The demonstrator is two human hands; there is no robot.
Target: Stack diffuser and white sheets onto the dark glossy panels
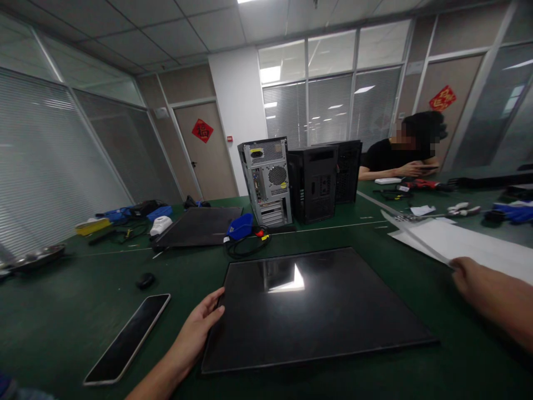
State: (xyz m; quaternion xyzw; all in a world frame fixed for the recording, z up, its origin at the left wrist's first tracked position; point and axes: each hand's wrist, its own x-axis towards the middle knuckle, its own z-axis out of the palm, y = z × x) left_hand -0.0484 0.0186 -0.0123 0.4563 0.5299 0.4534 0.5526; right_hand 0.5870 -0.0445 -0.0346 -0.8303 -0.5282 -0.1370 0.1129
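**Two hands out, one panel flat on the table**

One big black panel (316,311) lying flat on the green table (62,328), dead centre, glossy face up with a ceiling light glaring off it. Well apart from the towers at the back: a silver-backed tower (268,180) upright, rear grille facing this way, and a black tower (314,183) just beside it. Judging by that, early to middle of the job: panel off and down, nothing fitted to anything, and impossible to tell which case it belongs to. A second dark panel (200,226) flat farther back on the left, with a blue tray (240,226) at its corner.

Over to the left hand (200,328): half open, fingers laid against the panel's left edge near the far corner, thumb on the table side. Touching, not clamped around it. A phone (129,339) face up just to its left, clear of the panel.

Right hand (478,280): blurred, low at the right edge, off the panel altogether. Seemingly at the end of a thin grey strip (416,238) slanting away over a white sheet (470,244). Too smeared to call the grip, so cannot tell whether pinched shut or loose.

At the far side, a co-worker (395,155) seated, arms on the table, busy elsewhere.
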